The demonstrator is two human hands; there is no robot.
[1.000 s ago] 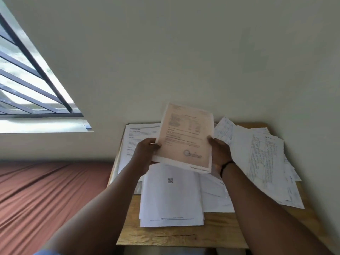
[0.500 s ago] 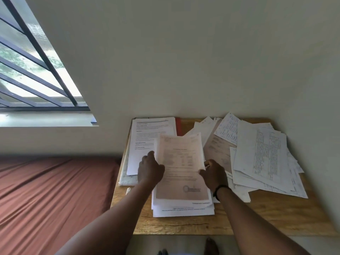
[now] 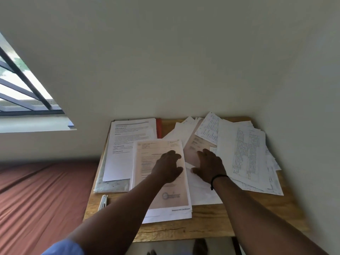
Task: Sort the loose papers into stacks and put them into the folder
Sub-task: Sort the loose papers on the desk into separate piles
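Resting flat on the tan sheet [image 3: 158, 162], the left hand [image 3: 168, 167] kept its grip apart, fingers straight. That sheet topped the middle stack [image 3: 165, 214] on the tabletop [image 3: 211, 227]. Right of that stack, the right hand [image 3: 209, 166] lay spread, grip apart, on the loose papers [image 3: 246, 155]. A red folder [image 3: 158, 127] edge showed behind the stack.
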